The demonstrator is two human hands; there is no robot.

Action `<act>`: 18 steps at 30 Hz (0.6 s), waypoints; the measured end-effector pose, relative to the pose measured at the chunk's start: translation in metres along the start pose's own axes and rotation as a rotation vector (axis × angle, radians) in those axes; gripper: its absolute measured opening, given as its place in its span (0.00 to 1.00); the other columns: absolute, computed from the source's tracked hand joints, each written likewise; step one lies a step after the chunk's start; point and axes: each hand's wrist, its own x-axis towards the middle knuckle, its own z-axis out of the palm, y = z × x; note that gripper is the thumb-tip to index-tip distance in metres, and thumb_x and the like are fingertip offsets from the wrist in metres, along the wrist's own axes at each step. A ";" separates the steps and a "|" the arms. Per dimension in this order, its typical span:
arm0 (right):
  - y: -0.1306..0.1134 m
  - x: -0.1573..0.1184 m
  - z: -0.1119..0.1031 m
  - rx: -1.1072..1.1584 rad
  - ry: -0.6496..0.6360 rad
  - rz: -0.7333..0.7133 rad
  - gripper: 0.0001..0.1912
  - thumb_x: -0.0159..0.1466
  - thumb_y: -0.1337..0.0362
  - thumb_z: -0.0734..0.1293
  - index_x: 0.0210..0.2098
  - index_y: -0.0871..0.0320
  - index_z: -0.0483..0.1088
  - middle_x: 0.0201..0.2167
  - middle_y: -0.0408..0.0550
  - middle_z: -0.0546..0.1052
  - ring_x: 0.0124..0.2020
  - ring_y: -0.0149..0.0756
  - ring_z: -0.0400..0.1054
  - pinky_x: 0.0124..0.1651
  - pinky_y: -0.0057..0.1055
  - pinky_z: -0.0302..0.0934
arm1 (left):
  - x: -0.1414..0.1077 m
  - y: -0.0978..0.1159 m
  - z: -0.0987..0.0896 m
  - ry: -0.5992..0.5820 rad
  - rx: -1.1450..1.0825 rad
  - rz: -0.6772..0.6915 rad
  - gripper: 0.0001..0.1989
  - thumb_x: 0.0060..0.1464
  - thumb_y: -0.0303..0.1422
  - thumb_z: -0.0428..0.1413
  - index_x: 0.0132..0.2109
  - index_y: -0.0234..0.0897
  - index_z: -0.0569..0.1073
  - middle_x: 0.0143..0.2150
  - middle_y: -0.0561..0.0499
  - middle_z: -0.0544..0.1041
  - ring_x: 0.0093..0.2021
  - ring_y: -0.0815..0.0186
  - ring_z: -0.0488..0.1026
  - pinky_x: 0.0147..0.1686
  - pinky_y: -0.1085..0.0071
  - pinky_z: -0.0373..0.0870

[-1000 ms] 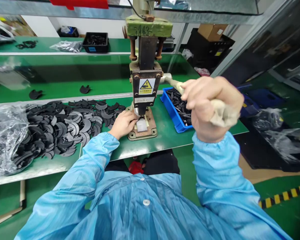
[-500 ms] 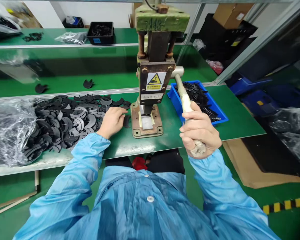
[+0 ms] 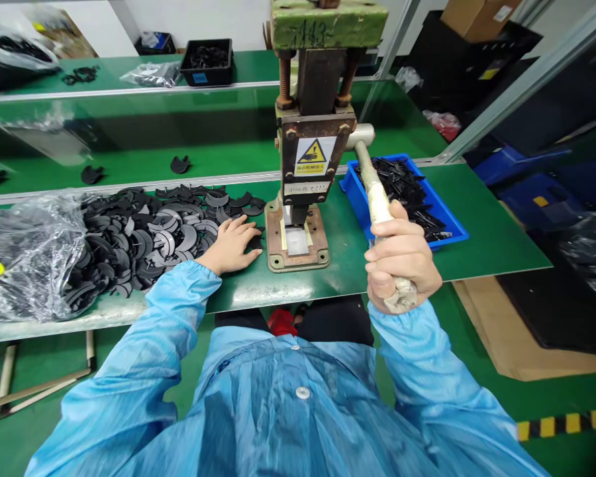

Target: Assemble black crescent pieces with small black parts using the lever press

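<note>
Press (image 3: 308, 152) mid-bench (image 3: 233, 289), lever (image 3: 371, 173) on its right, right hand (image 3: 402, 265) wrapped round grip. Left hand (image 3: 232, 246) kinda spread, right by dark curved pieces (image 3: 144, 238). Blue bin (image 3: 440, 199) sits right of press.

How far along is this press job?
The heaped curved pieces may be done, but nothing marks them finished. In hand, the right hand grips the lever; the left hand spreads over a dark piece beside the press. Possibly left: the slim black parts filling the blue bin.
</note>
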 end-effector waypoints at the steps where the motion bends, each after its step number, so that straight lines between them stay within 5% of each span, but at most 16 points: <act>1: 0.001 0.000 0.000 0.005 0.004 -0.006 0.11 0.67 0.50 0.72 0.30 0.45 0.74 0.26 0.38 0.77 0.44 0.42 0.81 0.69 0.63 0.73 | 0.003 -0.003 -0.001 -0.010 -0.014 0.004 0.23 0.62 0.43 0.61 0.62 0.44 0.78 0.71 0.38 0.76 0.80 0.37 0.57 0.74 0.31 0.47; 12: 0.001 -0.001 0.005 0.022 0.046 0.018 0.11 0.66 0.50 0.72 0.29 0.45 0.74 0.25 0.38 0.76 0.42 0.42 0.81 0.68 0.63 0.74 | 0.017 -0.012 -0.009 -0.044 -0.086 0.050 0.18 0.59 0.42 0.64 0.54 0.43 0.80 0.66 0.38 0.79 0.74 0.41 0.68 0.75 0.35 0.47; 18: 0.000 0.001 0.006 0.022 0.057 0.002 0.10 0.66 0.52 0.72 0.29 0.46 0.74 0.25 0.38 0.76 0.42 0.42 0.81 0.67 0.61 0.75 | 0.025 -0.017 -0.008 -0.051 -0.070 -0.019 0.28 0.62 0.47 0.62 0.64 0.40 0.74 0.71 0.34 0.74 0.77 0.39 0.61 0.72 0.37 0.52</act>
